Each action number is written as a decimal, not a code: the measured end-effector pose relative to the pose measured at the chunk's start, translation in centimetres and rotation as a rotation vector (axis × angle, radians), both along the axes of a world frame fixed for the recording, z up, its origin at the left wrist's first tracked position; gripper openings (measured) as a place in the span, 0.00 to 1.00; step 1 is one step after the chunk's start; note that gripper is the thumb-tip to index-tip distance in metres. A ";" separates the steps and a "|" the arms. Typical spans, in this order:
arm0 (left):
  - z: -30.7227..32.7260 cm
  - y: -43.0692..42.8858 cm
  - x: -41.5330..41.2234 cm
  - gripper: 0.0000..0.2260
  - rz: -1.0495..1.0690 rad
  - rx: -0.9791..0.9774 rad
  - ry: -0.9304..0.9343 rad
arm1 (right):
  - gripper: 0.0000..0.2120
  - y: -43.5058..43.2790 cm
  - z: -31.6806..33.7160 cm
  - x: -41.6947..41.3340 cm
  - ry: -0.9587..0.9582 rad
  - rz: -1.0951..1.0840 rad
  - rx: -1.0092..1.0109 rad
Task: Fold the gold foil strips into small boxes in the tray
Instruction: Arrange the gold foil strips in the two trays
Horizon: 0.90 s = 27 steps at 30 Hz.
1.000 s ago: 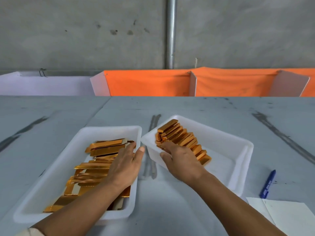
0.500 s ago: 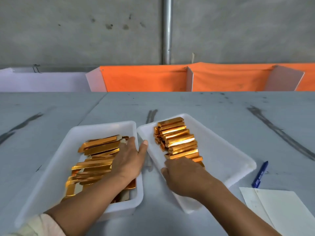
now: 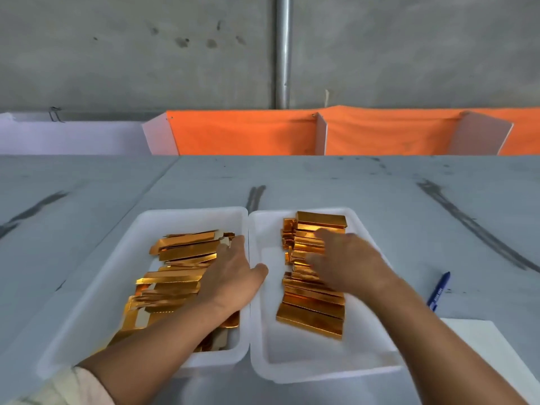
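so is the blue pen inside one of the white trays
No, the blue pen lies on the grey table, outside and right of the right tray.

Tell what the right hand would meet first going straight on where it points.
Likely the far boxes in the right tray; the right hand is blurred, so its height is unclear.

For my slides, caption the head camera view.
Left hand on flat gold strips in the left tray; right hand over folded gold boxes in the right tray.

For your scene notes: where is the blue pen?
Head view: the blue pen lies on the table, right of the right tray, just beyond the white paper.
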<state>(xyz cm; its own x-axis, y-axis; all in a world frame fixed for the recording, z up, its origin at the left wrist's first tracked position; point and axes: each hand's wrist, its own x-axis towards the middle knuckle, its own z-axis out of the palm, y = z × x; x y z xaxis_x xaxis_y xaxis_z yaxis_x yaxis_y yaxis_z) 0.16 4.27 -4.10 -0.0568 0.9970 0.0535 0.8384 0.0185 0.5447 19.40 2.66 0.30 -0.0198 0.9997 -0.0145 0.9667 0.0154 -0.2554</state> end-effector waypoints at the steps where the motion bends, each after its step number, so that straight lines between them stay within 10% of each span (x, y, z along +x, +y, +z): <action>1: 0.0 0.0 0.0 0.26 -0.002 0.003 -0.012 | 0.27 0.6 0.2 1.3 -0.032 -0.081 0.011; 6: 0.1 -0.1 -0.1 0.27 -0.003 -0.002 -0.034 | 0.48 3.8 -1.7 4.2 -0.064 -0.068 -0.017; 27: -0.3 0.1 -0.3 0.29 -0.001 0.018 -0.077 | 0.37 10.3 -4.6 1.7 -0.087 0.012 0.062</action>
<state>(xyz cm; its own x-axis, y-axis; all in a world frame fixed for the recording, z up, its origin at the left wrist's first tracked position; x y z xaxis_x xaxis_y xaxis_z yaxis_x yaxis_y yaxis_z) -0.13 4.33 -4.45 -0.0605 0.9959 0.0666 0.7939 0.0076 0.6080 21.13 12.97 -4.27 -0.0329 0.9984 0.0452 0.9849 0.0400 -0.1683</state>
